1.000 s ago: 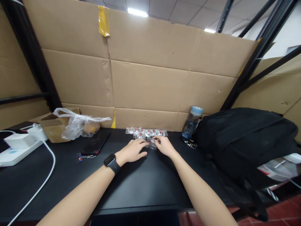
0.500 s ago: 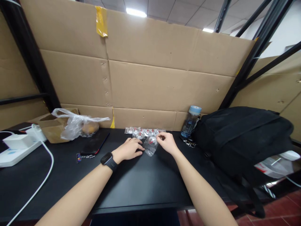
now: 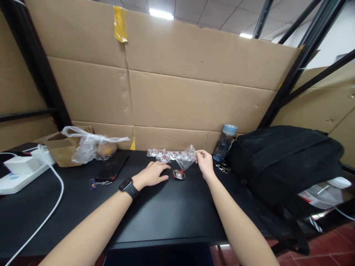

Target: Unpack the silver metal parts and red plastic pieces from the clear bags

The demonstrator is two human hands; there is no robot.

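My right hand [image 3: 204, 163] pinches a small clear plastic bag [image 3: 186, 159] by its corner and holds it lifted above the black table [image 3: 155, 214]. A round metal part with a red piece [image 3: 179, 174] lies on the table just below the bag. My left hand [image 3: 152, 174] rests flat on the table to the left of that part, fingers stretched out, a black watch on its wrist. A row of several more bagged parts [image 3: 163, 154] lies behind my hands along the cardboard wall.
A black backpack [image 3: 285, 166] fills the right side, with a blue-capped bottle [image 3: 225, 143] and keys beside it. At the left are a phone [image 3: 111, 168], a paper bag with clear plastic [image 3: 83, 147], a white power strip [image 3: 19, 171] and cable.
My right hand lifted the clear bag up and to the right. The metal part, which was inside the bag, now lies on the table. My left hand stayed nearly still.
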